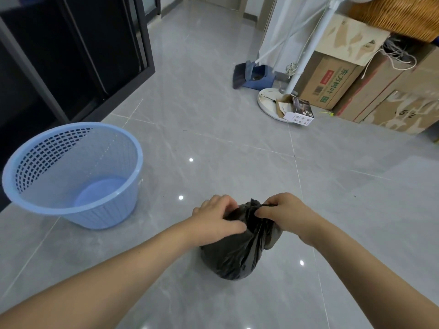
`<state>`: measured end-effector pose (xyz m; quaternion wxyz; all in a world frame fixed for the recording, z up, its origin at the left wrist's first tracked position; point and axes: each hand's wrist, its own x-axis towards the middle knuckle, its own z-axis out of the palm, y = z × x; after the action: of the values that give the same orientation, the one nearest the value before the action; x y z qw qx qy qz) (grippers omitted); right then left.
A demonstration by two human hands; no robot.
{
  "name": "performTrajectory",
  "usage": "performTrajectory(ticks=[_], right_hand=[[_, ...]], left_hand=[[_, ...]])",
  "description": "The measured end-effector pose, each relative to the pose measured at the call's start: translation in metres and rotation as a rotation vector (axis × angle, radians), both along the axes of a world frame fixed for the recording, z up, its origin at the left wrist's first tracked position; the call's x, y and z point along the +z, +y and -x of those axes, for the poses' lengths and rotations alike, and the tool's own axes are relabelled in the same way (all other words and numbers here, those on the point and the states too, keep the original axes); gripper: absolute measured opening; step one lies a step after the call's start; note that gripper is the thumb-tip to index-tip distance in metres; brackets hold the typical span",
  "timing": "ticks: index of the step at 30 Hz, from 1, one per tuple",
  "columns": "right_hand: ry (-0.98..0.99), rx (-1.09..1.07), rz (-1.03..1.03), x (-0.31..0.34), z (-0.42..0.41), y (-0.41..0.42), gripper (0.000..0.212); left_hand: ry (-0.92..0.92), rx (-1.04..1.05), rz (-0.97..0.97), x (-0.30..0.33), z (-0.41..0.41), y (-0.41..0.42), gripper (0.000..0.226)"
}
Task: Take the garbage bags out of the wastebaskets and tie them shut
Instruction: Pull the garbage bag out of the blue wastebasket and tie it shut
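Here my left hand (219,216) and right hand (281,211) each pinched the gathered neck of the black garbage bag (240,252), which sat on the floor beneath them; thin, soft, slippery film, best gripped at the neck.

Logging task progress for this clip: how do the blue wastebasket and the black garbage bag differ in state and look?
The blue wastebasket stands open-topped and empty; the black garbage bag is full, its neck gathered by the left hand and right hand. The wastebasket is rigid, perforated plastic; the bag is crumpled film. Both rest on the tiled floor.
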<state>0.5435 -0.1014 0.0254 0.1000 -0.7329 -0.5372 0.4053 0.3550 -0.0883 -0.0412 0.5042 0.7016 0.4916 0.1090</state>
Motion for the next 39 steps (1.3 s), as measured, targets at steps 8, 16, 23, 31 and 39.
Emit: performTrajectory(ticks=[8,16,23,31,39], right_hand=[[0.652,-0.123,0.047,-0.006,-0.002,-0.010,0.035],[0.764,-0.184,0.167,-0.019,-0.020,-0.012,0.022],[0.660,-0.195,0.285,-0.028,-0.023,-0.013,0.021],[0.709,-0.163,0.352,-0.032,-0.018,-0.011,0.041],[0.702,-0.232,0.251,-0.035,-0.019,-0.014,0.043]], left_hand=[[0.099,0.100,-0.497,-0.015,-0.005,-0.005,0.024],[0.155,0.100,-0.489,-0.026,0.005,0.000,0.019],[0.040,0.080,-0.413,-0.031,0.015,-0.010,0.043],[-0.136,0.123,-0.381,-0.012,0.014,-0.023,0.011],[-0.269,0.128,-0.037,-0.001,0.006,-0.029,0.047]])
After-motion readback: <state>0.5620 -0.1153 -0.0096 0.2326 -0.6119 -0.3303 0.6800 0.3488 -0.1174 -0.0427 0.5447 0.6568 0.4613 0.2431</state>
